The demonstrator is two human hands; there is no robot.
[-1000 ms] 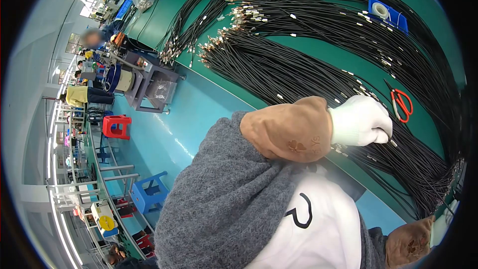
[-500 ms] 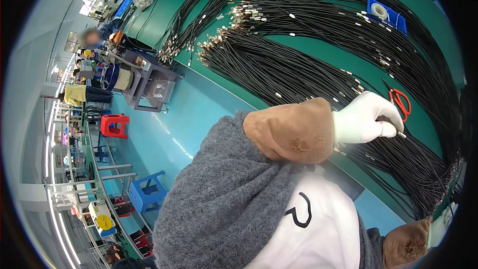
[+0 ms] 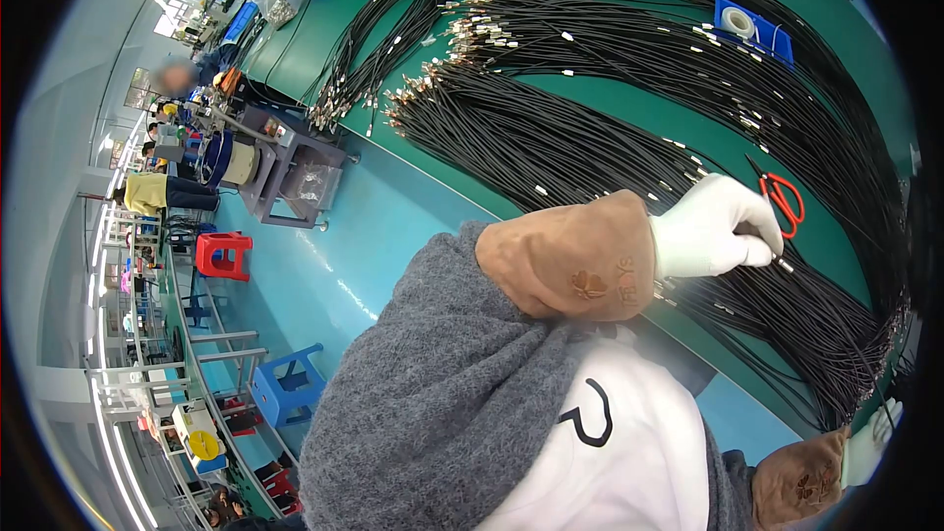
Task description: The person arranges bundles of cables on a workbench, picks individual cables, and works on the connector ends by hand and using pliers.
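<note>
My left hand [image 3: 723,228], in a white glove, is closed over the lower part of the near bundle of black cables [image 3: 551,133]. Its thumb and fingertips pinch a black cable beside a small white tag [image 3: 784,264]. At the lower right edge, my right hand [image 3: 869,444], also gloved, has its fingers stretched out near the tangled cable ends; the dark rim of the view partly hides it. Red-handled scissors [image 3: 784,205] lie just beyond my left hand.
More black cable bundles [image 3: 629,34] curve across the green table [image 3: 590,93]. A blue tray [image 3: 752,31] holds a white roll. A smaller cable coil [image 3: 388,34] lies farther left. Beyond the table edge are a machine cart, a red stool [image 3: 224,256], a blue stool [image 3: 287,385] and several people.
My left hand first moved up and right, with the tagged cable at its fingertips, then slightly back left. The fingers of my right hand have come further into view. The whole view has shifted slightly.
</note>
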